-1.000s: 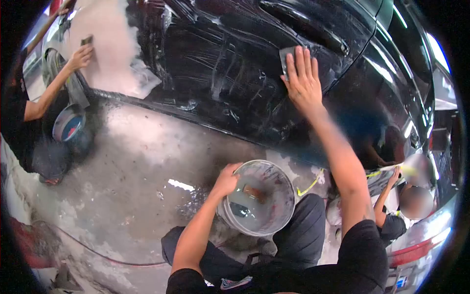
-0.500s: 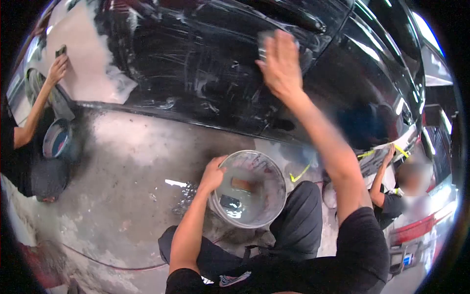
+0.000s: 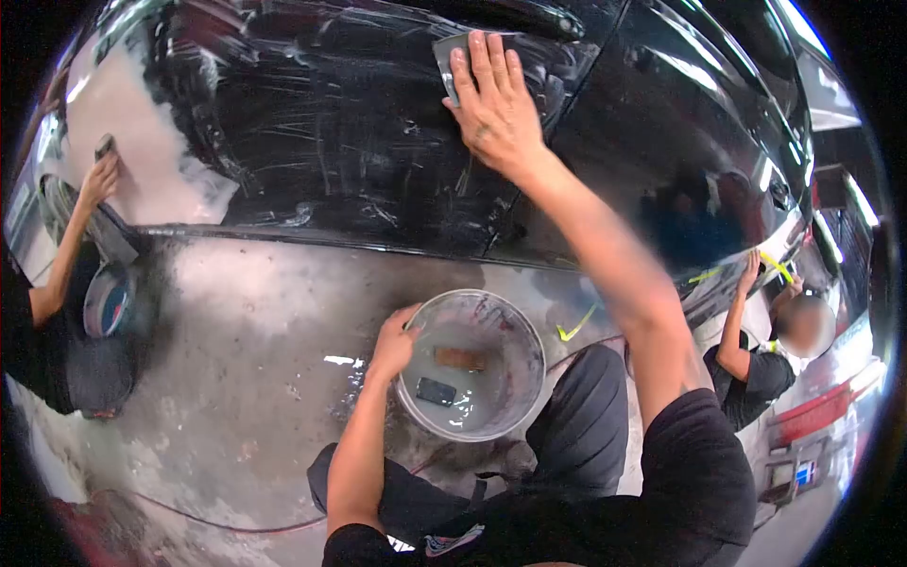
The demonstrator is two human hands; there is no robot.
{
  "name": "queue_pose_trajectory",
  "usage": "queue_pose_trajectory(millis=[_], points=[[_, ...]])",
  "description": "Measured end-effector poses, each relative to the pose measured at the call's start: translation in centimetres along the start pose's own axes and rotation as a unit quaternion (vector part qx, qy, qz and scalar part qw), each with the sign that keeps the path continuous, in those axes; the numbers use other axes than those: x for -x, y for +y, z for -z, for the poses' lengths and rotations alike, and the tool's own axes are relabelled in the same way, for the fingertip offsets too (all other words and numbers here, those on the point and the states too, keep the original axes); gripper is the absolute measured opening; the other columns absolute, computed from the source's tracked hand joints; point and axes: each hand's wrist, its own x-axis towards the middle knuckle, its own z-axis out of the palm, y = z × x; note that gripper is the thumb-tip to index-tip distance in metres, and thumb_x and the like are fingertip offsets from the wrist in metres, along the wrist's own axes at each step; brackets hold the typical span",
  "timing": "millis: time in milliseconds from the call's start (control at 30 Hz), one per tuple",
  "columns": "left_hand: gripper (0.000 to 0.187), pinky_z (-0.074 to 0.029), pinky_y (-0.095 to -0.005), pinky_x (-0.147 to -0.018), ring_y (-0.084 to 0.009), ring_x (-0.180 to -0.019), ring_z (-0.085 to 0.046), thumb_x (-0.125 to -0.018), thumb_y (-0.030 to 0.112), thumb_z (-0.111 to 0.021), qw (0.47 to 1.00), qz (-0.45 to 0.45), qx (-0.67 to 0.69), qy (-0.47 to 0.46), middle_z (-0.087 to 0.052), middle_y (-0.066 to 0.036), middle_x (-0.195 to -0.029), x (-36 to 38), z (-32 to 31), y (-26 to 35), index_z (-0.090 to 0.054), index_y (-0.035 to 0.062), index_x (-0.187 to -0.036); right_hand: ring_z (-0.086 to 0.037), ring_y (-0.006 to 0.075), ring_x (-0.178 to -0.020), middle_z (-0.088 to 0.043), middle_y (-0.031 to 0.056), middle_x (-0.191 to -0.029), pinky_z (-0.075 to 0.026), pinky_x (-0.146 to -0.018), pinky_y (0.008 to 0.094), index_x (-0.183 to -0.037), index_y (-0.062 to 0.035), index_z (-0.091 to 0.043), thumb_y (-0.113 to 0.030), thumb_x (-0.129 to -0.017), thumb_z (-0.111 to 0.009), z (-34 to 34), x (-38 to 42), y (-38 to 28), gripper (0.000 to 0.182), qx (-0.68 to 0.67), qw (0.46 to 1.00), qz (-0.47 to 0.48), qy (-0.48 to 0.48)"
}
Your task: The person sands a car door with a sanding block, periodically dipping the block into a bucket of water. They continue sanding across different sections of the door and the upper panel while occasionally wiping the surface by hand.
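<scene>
My right hand lies flat on a grey sanding sheet, pressing it against the wet black car door, which is streaked with white scuff marks. My left hand grips the left rim of a white bucket on the floor in front of my knees. The bucket holds cloudy water with a brown block and a dark pad lying in it.
A person at the left rubs a pale sanded panel with a small block, a blue bucket by them. Another person at the right works near yellow tape on the car. The concrete floor is wet.
My right hand has slid the sheet leftward along the door. The view has shifted, and my left hand keeps its hold on the bucket rim.
</scene>
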Motion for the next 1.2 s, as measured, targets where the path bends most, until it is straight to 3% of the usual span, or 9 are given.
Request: queue_pose_trajectory(millis=[100, 267, 400, 567, 667, 767, 967, 1100, 1200], points=[[0.049, -0.041, -0.0406, -0.119, -0.0365, -0.138, -0.057, -0.094, 0.001, -0.063, 1.000, -0.003, -0.002, 0.009, -0.063, -0.021, -0.144, -0.1, -0.2, -0.9, -0.064, 0.0019, -0.143, -0.033, 0.0425, -0.158, -0.034, 0.0237, -0.170, -0.027, -0.127, 0.0601, -0.156, -0.0001, -0.049, -0.035, -0.103, -0.065, 1.8, 3.1, 4.1, 0.066, 0.065, 0.997, -0.036, -0.032], [0.050, -0.041, -0.0401, -0.118, -0.0363, -0.137, -0.058, -0.093, 0.002, -0.063, 1.000, -0.007, -0.012, 0.006, -0.064, -0.021, -0.143, 0.2, -0.1, 0.9, -0.064, 0.0009, -0.143, -0.031, 0.0555, -0.154, -0.032, 0.0417, -0.163, -0.024, -0.128, 0.0617, -0.151, 0.0103, -0.047, -0.038, -0.103, -0.064, 1.1, 0.6, 1.1, 0.070, 0.007, 1.000, -0.020, 0.003], [0.049, -0.041, -0.0396, -0.118, -0.0353, -0.138, -0.058, -0.093, 0.001, -0.063, 1.000, 0.003, -0.011, 0.006, -0.064, -0.021, -0.144, 0.6, 0.1, 1.5, -0.064, 0.0006, -0.142, -0.037, 0.0371, -0.157, -0.040, 0.0232, -0.168, -0.024, -0.129, 0.0586, -0.153, 0.0065, -0.049, -0.033, -0.105, -0.061, 3.1, 2.3, 4.9, 0.064, 0.054, 0.997, -0.043, -0.027], [0.050, -0.041, -0.0398, -0.118, -0.0351, -0.137, -0.059, -0.093, 0.001, -0.062, 1.000, 0.000, 0.017, 0.001, -0.065, -0.021, -0.143, -0.1, -0.4, 0.5, -0.064, 0.0007, -0.143, -0.025, 0.0590, -0.155, -0.025, 0.0429, -0.166, -0.024, -0.127, 0.0645, -0.154, 0.0131, -0.042, -0.038, -0.103, -0.064, 0.6, 1.4, 1.2, 0.076, 0.010, 0.995, -0.100, 0.016], [0.051, -0.041, -0.0397, -0.119, -0.0351, -0.137, -0.059, -0.093, 0.001, -0.062, 1.000, 0.003, -0.001, 0.003, -0.065, -0.021, -0.143, 0.6, -0.2, 0.1, -0.064, 0.0004, -0.143, -0.027, 0.0586, -0.154, -0.028, 0.0415, -0.164, -0.026, -0.126, 0.0648, -0.153, 0.0128, -0.042, -0.036, -0.098, -0.070, 0.1, 3.8, -0.2, 0.078, -0.007, 0.995, -0.093, 0.021], [0.051, -0.041, -0.0394, -0.119, -0.0348, -0.138, -0.059, -0.092, 0.001, -0.062, 1.000, 0.005, -0.010, 0.009, -0.065, -0.021, -0.143, 0.8, 0.2, 1.5, -0.063, -0.0003, -0.144, -0.026, 0.0577, -0.155, -0.026, 0.0398, -0.166, -0.025, -0.126, 0.0644, -0.154, 0.0111, -0.042, -0.036, -0.097, -0.072, -0.7, 9.6, -1.7, 0.080, -0.032, 0.992, -0.086, -0.082], [0.053, -0.041, -0.0392, -0.119, -0.0339, -0.138, -0.059, -0.092, 0.000, -0.062, 0.999, 0.024, 0.021, -0.004, -0.065, -0.021, -0.143, 0.4, -0.3, -0.9, -0.063, -0.0004, -0.144, -0.024, 0.0613, -0.154, -0.022, 0.0430, -0.166, -0.024, -0.125, 0.0682, -0.155, 0.0132, -0.039, -0.036, -0.099, -0.069, 0.5, 3.1, 3.4, 0.080, 0.023, 0.984, -0.165, 0.060], [0.053, -0.041, -0.0393, -0.119, -0.0341, -0.139, -0.058, -0.091, -0.001, -0.062, 0.997, 0.035, 0.060, -0.012, -0.065, -0.022, -0.144, -0.5, 0.0, -1.0, -0.063, -0.0002, -0.144, -0.018, 0.0631, -0.156, -0.016, 0.0457, -0.166, -0.023, -0.124, 0.0703, -0.159, 0.0138, -0.029, -0.037, -0.095, -0.074, -1.3, 10.7, -1.4, 0.093, -0.032, 0.987, -0.150, -0.045], [0.053, -0.040, -0.0395, -0.119, -0.0343, -0.139, -0.058, -0.091, 0.000, -0.062, 0.997, 0.045, 0.058, -0.016, -0.065, -0.022, -0.144, -0.6, -0.1, -2.3, -0.063, 0.0001, -0.145, -0.019, 0.0638, -0.155, -0.017, 0.0449, -0.167, -0.023, -0.124, 0.0697, -0.159, 0.0135, -0.030, -0.033, -0.097, -0.073, -0.9, 10.4, -0.9, 0.089, -0.039, 0.987, -0.157, -0.020]])
